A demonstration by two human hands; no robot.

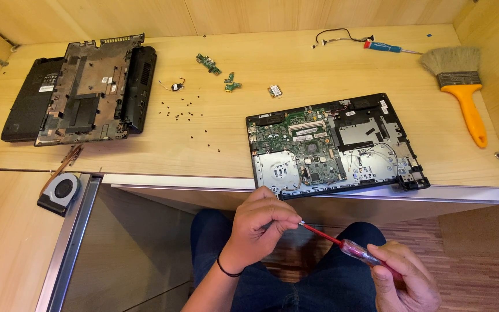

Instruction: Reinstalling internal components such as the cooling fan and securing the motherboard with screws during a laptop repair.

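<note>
While the opened laptop base [333, 147] lies at the near edge of the wooden bench [215, 144], both hands work below that edge, over the person's lap. The right hand [405, 277] is wrapped around the clear red handle of a screwdriver [342, 245], whose thin red shaft runs up and left to a pale tip. The left hand [261, 222] has its fingers curled and pinched at that tip; it may be holding something tiny there, but that is too small to tell. The laptop base shows a green circuit board, silver shielding and loose wires, with its front edge just overhanging the bench. Small black screws [189, 112] are scattered near the middle of the bench. Further left sits a black bottom cover [88, 89], and a cooling fan [60, 190] rests on the lower surface beside it. A yellow-handled brush [463, 86] lies at the right, a blue-handled screwdriver [388, 47] behind it.
</note>
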